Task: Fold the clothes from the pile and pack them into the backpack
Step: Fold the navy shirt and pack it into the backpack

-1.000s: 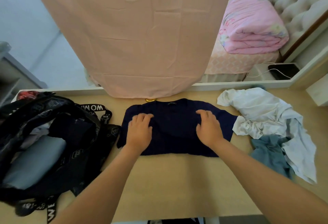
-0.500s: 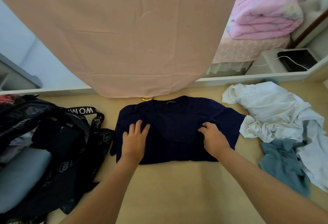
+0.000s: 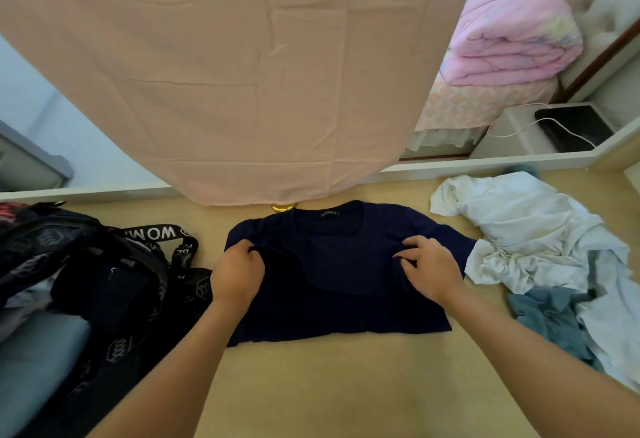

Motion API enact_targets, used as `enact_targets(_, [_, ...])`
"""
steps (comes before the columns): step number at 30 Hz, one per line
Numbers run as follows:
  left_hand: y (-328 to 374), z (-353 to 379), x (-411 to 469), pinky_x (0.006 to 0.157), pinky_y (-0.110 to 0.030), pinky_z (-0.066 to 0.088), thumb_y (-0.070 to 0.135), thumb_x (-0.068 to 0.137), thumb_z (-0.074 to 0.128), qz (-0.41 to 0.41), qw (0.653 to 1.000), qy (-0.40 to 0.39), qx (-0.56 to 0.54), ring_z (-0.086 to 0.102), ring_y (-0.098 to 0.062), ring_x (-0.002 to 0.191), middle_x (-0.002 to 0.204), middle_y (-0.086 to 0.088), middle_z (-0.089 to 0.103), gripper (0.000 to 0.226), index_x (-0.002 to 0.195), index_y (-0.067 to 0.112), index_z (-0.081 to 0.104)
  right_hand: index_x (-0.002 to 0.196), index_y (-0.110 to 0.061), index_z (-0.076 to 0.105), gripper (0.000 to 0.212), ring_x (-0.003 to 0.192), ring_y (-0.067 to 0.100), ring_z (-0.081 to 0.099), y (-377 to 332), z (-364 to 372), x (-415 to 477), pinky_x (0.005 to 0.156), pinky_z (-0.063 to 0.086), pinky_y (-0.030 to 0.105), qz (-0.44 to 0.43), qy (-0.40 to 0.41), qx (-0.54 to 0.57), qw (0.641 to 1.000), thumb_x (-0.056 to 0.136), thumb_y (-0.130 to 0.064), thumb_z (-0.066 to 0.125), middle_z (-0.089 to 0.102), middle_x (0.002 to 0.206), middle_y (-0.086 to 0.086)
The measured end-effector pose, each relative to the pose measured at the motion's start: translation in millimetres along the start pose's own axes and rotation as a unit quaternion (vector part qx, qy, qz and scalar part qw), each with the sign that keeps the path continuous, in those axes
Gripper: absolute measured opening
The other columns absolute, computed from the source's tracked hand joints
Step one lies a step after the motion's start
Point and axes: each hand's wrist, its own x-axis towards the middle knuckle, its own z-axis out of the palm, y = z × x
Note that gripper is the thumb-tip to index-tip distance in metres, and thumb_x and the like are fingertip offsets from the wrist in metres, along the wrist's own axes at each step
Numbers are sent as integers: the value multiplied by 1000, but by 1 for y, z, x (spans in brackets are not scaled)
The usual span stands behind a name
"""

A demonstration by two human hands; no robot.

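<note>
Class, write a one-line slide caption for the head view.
Left hand and right hand pinch the navy T-shirt on the table, black backpack at left, pile of clothes at right.

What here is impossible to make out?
Head view only.
Backpack: cut by the left edge; dark folds hide most contents.
Collar label on the navy shirt: too small to read.
Gold object: mostly hidden under the peach cloth.
Clothes pile: cut by the right edge; garment count unclear.

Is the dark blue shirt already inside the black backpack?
No, the dark blue shirt lies on the beige table beside the black backpack, pinched by the left hand and right hand.
</note>
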Motion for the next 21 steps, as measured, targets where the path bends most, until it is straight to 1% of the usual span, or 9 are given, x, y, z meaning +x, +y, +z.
enact_targets(3, [18, -21, 20, 60, -37, 52, 16, 92, 36, -74, 992, 11, -100, 62, -27, 66, 77, -7, 64, 23, 90, 12, 59, 63, -35, 64, 33, 76, 11, 55, -13, -21, 13, 70, 44, 32, 133, 17, 233, 963, 92, -23, 55, 60, 76, -17])
enact_targets(5, [27, -31, 38, 62, -38, 56, 14, 93, 33, -140, 967, 37, -209, 68, -26, 63, 78, -10, 67, 25, 94, 13, 58, 55, -21, 43, 35, 60, 21, 45, -21, -33, 31, 59, 35, 36, 237, 62, 343, 907, 89, -23, 49, 45, 57, -3])
enact_targets(6, [31, -35, 46, 66, -39, 58, 13, 96, 32, -170, 944, 51, -276, 70, -24, 66, 86, -10, 69, 26, 102, 13, 58, 58, -17, 43, 34, 59, 24, 46, -24, -41, 40, 58, 36, 37, 275, 86, 361, 887, 91, -27, 47, 47, 58, 3])
enact_targets(8, [29, -35, 61, 88, -44, 56, 12, 99, 37, -174, 918, 66, -350, 68, -22, 92, 120, -9, 64, 31, 126, 17, 52, 71, -10, 55, 37, 59, 25, 57, -27, -53, 55, 59, 43, 35, 331, 100, 362, 866, 98, -32, 43, 59, 66, 9])
enact_targets(10, [22, -30, 62, 106, -45, 44, 9, 99, 46, -106, 941, 23, -319, 51, -23, 123, 143, -6, 47, 51, 146, 23, 35, 92, -10, 61, 31, 65, 24, 64, -27, -53, 60, 62, 47, 34, 349, 63, 349, 867, 102, -32, 41, 66, 78, 10])
enact_targets(12, [11, -18, 49, 110, -45, 40, 4, 96, 52, -67, 954, -49, -289, 41, -25, 135, 149, -9, 40, 65, 153, 21, 26, 106, -14, 63, 25, 83, 26, 64, -25, -45, 54, 74, 50, 37, 333, -2, 277, 901, 98, -31, 47, 67, 95, 8])
enact_targets(15, [-17, 4, 11, 108, -42, 41, 6, 94, 57, -43, 983, -101, -145, 44, -31, 131, 147, -14, 41, 61, 150, 12, 32, 135, -18, 53, 45, 115, 33, 53, -18, -22, 27, 92, 45, 42, 334, -51, 147, 930, 91, -31, 54, 53, 132, 12])
enact_targets(17, [-37, 13, -20, 105, -43, 41, 11, 94, 58, -69, 993, -71, -60, 43, -33, 129, 143, -17, 40, 57, 146, 8, 36, 138, -16, 46, 50, 120, 36, 49, -18, -8, 4, 97, 43, 46, 352, -51, 117, 927, 90, -30, 54, 48, 136, 14])
enact_targets(21, [-67, 24, -72, 97, -47, 43, 20, 94, 60, -159, 986, -29, -24, 47, -38, 122, 135, -22, 46, 53, 139, 0, 41, 130, -13, 47, 47, 117, 31, 53, -24, 15, -41, 96, 42, 44, 380, -42, 57, 922, 93, -39, 55, 56, 129, 11])
